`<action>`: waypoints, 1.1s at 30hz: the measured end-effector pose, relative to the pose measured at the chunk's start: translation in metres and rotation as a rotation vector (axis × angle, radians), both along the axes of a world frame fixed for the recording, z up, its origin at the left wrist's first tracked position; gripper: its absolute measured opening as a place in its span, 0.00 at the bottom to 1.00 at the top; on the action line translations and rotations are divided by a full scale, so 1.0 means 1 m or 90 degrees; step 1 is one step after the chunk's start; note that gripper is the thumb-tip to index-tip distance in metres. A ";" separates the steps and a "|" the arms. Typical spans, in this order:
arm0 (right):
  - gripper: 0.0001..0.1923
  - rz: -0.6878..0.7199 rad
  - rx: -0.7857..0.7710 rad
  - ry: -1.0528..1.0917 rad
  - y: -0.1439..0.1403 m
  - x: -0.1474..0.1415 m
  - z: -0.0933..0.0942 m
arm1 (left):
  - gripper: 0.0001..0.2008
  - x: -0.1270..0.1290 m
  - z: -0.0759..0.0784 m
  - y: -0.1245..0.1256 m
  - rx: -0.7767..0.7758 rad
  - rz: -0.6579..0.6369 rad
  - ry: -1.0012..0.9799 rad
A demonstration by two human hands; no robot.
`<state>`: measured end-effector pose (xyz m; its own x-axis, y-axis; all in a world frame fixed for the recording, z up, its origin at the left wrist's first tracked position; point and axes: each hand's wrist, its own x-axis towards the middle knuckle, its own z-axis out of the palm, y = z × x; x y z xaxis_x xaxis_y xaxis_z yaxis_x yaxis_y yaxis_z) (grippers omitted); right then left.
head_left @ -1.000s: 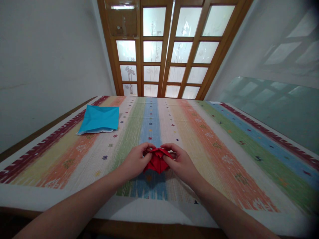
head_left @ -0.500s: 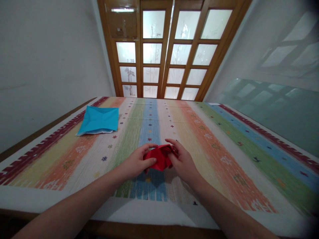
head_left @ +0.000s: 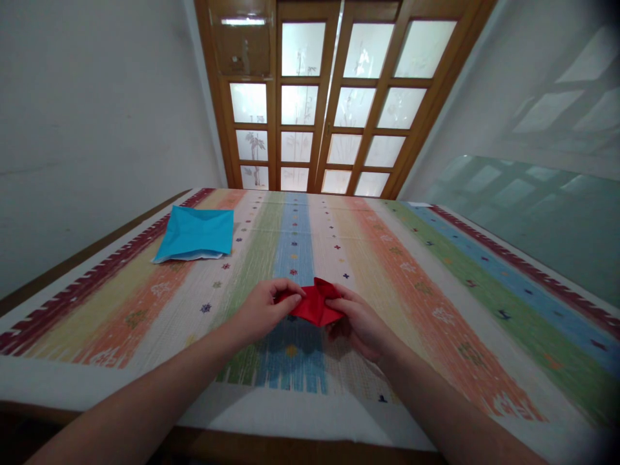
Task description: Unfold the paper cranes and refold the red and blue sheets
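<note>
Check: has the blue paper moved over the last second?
No. The blue paper sits on the same maroon-edged corner of the striped cloth; its small shift in frame matches the door's, so the camera moved.

Just two bare arms here, nothing fancy. Both forearms are uncovered all the way down to the bottom edge of the frame, so no sleeves, cuffs or shirt fabric show anywhere. The left hand [head_left: 264, 312] and the right hand [head_left: 361, 325] have no gloves on them. I can't spot any rings, watch, bracelet or wristband on either wrist. Fingernails look short and plain as far as I can tell, but they're too small to say much about. No tape, plasters or markings visible on either of the arms.
</note>
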<state>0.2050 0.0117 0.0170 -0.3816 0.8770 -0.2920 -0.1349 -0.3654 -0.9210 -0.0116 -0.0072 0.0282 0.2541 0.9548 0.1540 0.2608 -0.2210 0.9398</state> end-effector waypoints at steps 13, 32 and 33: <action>0.17 -0.032 0.055 -0.063 -0.008 -0.006 0.005 | 0.14 0.001 0.019 -0.015 0.319 -0.013 0.301; 0.19 -0.053 0.281 -0.173 -0.005 -0.006 -0.001 | 0.09 0.003 0.011 -0.010 0.214 0.137 0.255; 0.20 -0.051 0.278 -0.180 -0.004 -0.005 -0.001 | 0.10 0.002 0.012 -0.009 0.199 0.137 0.226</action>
<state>0.1995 0.0072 0.0157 -0.2682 0.9630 0.0249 0.1294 0.0617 -0.9897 -0.0101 -0.0165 0.0400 0.1451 0.9132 0.3807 0.6220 -0.3834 0.6827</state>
